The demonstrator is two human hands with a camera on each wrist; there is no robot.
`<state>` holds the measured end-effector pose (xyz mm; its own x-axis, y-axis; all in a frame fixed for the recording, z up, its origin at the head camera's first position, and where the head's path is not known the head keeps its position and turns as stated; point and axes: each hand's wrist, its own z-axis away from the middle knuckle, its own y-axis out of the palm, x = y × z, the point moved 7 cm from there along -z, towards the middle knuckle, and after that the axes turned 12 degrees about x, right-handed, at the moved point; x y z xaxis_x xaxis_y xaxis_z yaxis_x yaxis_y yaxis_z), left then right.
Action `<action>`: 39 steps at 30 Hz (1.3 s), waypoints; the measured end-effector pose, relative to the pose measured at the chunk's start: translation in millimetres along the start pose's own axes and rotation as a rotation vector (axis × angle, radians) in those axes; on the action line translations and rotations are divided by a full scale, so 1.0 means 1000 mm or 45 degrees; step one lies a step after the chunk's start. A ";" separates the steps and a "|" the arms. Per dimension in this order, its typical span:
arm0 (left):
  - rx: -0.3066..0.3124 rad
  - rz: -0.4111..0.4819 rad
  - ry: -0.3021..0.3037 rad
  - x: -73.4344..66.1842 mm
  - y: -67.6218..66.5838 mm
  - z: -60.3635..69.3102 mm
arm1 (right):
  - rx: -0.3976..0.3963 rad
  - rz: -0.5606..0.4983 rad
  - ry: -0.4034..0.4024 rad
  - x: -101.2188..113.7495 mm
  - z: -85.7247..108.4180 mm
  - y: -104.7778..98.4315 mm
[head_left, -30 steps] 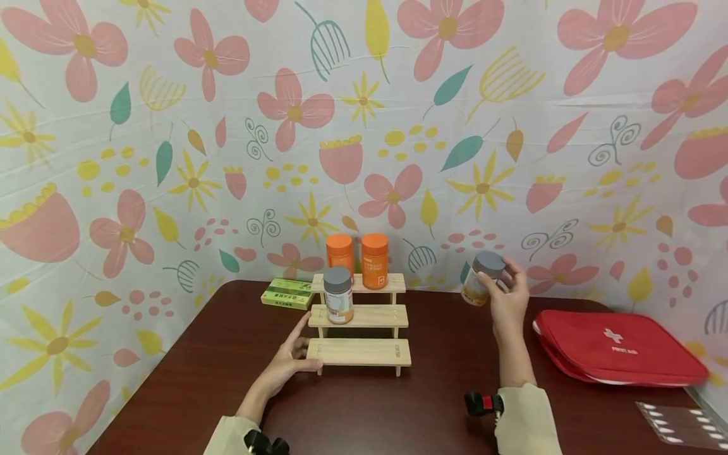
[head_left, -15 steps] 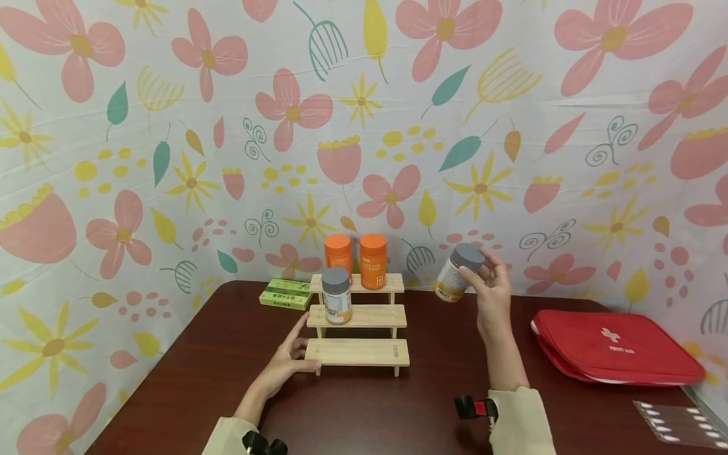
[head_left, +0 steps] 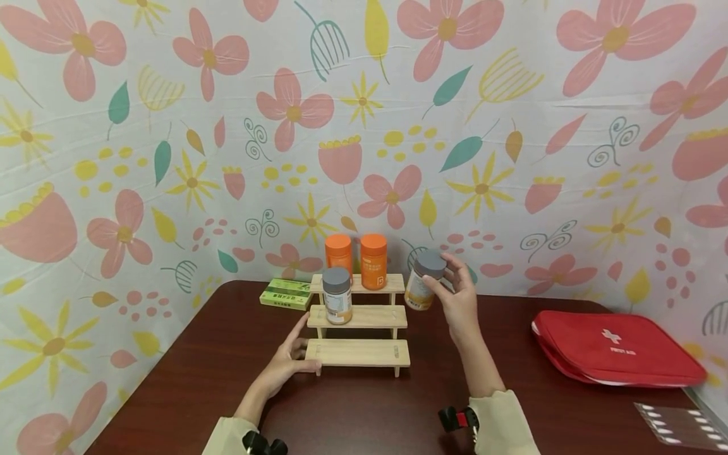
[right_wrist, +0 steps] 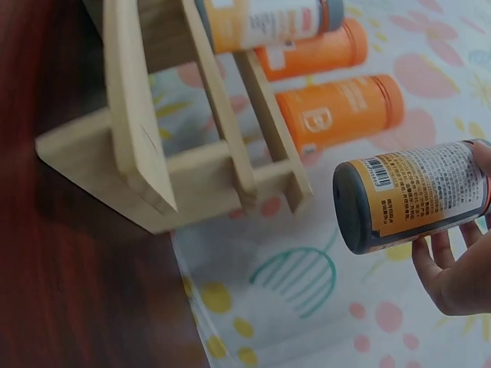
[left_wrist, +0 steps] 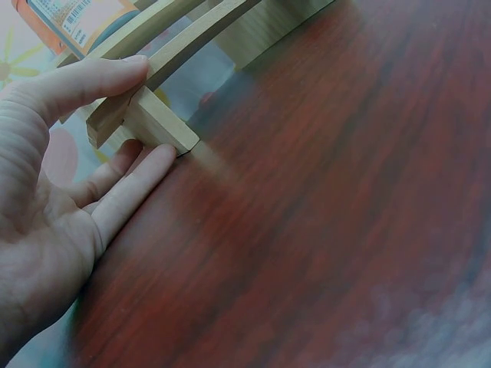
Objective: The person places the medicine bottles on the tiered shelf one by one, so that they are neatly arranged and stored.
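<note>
My right hand (head_left: 459,296) pinches a grey-capped pill bottle (head_left: 419,292) by its upper part, tilted, in the air just right of the stepped wooden rack (head_left: 358,352). In the right wrist view this pill bottle (right_wrist: 418,195) shows its barcode label, apart from the rack. My left hand (head_left: 282,363) rests against the rack's left side with fingers extended. Seen from the left wrist, its thumb (left_wrist: 100,80) touches a plank and its fingertips meet a leg. A similar grey-capped bottle (head_left: 338,297) stands on the middle step; two orange bottles (head_left: 373,262) (head_left: 339,253) stand on the top step.
A green-yellow box (head_left: 286,294) lies on the dark wooden table (head_left: 364,417), left of the rack. At the right are a red first aid pouch (head_left: 620,347) and a clear sheet with white pieces (head_left: 679,424). A floral cloth (head_left: 364,126) hangs behind.
My right hand has carried the pill bottle leftward, and slightly down at the end, close to the rack. My left hand has stayed against the rack's side.
</note>
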<state>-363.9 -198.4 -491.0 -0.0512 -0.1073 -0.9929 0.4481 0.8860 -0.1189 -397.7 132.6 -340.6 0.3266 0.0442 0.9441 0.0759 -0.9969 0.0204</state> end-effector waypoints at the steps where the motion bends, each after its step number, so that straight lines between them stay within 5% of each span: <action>1: 0.002 0.000 0.002 0.000 0.000 0.000 | 0.005 0.007 0.002 -0.001 0.000 0.004; 20: 0.000 -0.008 0.008 -0.001 -0.002 0.000 | 0.159 -0.018 -0.010 -0.018 0.001 0.063; 39: -0.004 -0.009 0.001 0.000 -0.001 -0.001 | 0.194 0.066 -0.014 -0.034 -0.001 0.080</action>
<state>-365.4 -199.3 -491.1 -0.0547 -0.1134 -0.9920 0.4450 0.8866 -0.1259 -403.4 51.7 -371.2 0.3437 -0.0058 0.9391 0.2004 -0.9765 -0.0794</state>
